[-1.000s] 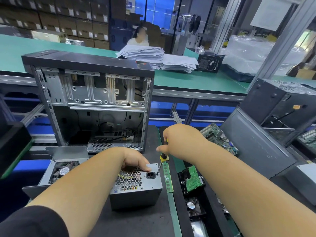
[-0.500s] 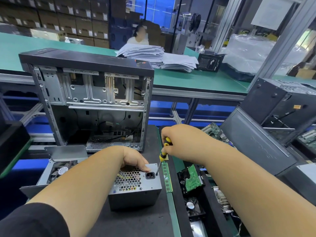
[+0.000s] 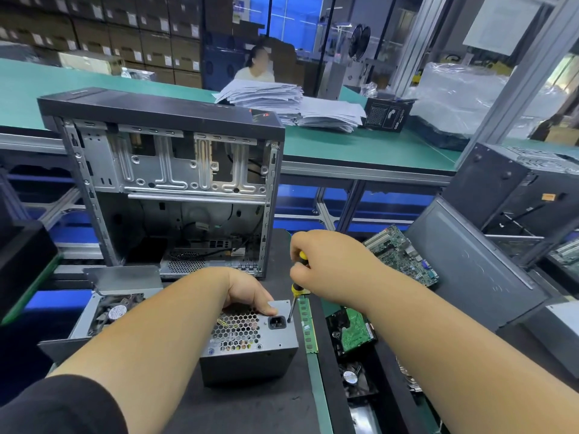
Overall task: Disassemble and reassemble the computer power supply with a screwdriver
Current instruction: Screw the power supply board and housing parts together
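A grey metal power supply (image 3: pixel 250 343) lies on the dark mat, its honeycomb grille and black power socket facing up. My left hand (image 3: pixel 247 292) grips its far top edge, thumb resting near the socket. My right hand (image 3: pixel 326 267) is closed around a yellow-and-black screwdriver (image 3: pixel 296 289), held nearly upright. The tip of its shaft touches the power supply's top face just right of the socket.
An open computer case (image 3: pixel 163 183) stands upright behind the power supply. A memory stick (image 3: pixel 308 327) lies along its right side. A hard drive (image 3: pixel 351 332), a motherboard (image 3: pixel 401 255), a case side panel (image 3: pixel 476 270) and another case are at right. A fan unit (image 3: pixel 112 311) sits at left.
My right hand has shifted its grip up the screwdriver handle, showing more yellow. The tip stays at the same spot beside the socket. My left hand has held still.
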Tool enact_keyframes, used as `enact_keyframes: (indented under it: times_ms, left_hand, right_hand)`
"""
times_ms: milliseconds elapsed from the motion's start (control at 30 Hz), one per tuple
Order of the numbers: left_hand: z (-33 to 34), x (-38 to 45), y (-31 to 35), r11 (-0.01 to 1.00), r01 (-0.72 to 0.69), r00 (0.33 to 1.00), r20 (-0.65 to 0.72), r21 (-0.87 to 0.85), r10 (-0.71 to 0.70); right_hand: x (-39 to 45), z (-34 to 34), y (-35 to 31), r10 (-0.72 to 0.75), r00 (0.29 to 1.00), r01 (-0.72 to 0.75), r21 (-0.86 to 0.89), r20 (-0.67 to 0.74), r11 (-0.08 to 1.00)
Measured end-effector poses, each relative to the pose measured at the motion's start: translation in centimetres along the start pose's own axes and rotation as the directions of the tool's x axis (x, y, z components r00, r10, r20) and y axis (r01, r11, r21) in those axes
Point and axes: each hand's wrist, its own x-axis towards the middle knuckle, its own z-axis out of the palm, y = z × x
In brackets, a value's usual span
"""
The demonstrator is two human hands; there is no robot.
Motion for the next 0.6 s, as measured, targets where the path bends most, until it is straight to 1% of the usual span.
enact_keyframes:
  times_ms: [67, 167, 200, 267, 367, 433, 533, 600]
  left_hand:
    - [0.01, -0.11, 0.03, 1.0, 0.004, 1.0, 0.001, 0.001, -0.004]
    - [0.05, -0.23, 0.19, 0.999, 0.001, 1.0, -0.005, 0.049, -0.001]
    - [0.07, -0.21, 0.21, 0.998, -0.001, 1.0, -0.015, 0.061, 0.002]
    - [0.09, -0.14, 0.21, 0.999, 0.0, 1.0, -0.028, 0.049, 0.001]
    - [0.12, -0.1, 0.21, 1.0, 0.009, 1.0, -0.016, -0.013, -0.009]
    - [0.11, -0.14, 0.21, 1.0, 0.011, 1.0, -0.017, -0.014, -0.012]
    - [0.11, -0.25, 0.21, 1.0, 0.015, 1.0, -0.01, -0.02, -0.015]
    - [0.15, -0.38, 0.25, 1.0, 0.019, 1.0, -0.003, -0.014, -0.019]
  right_hand:
    - [-0.08, 0.13, 0.01, 0.014, 1.0, -0.014, -0.032, -0.006, 0.999]
    - [0.06, 0.51, 0.11, 0.047, 0.999, -0.049, -0.182, -0.014, 0.982]
    - [0.07, 0.62, 0.16, 0.055, 0.998, -0.058, -0.198, -0.019, 0.979]
    - [-0.07, 0.68, 0.27, 0.054, 0.998, -0.057, -0.136, -0.024, 0.989]
    - [-0.36, 0.37, 0.3, 0.041, 0.999, -0.042, 0.031, 0.031, 0.999]
    - [-0.46, 0.29, 0.31, 0.045, 0.998, -0.049, 0.087, 0.046, 0.995]
    - [-0.51, 0.51, 0.38, 0.062, 0.998, -0.061, 0.075, 0.001, 0.995]
    - [-0.47, 0.78, 0.43, 0.067, 0.997, -0.068, -0.001, -0.024, 0.998]
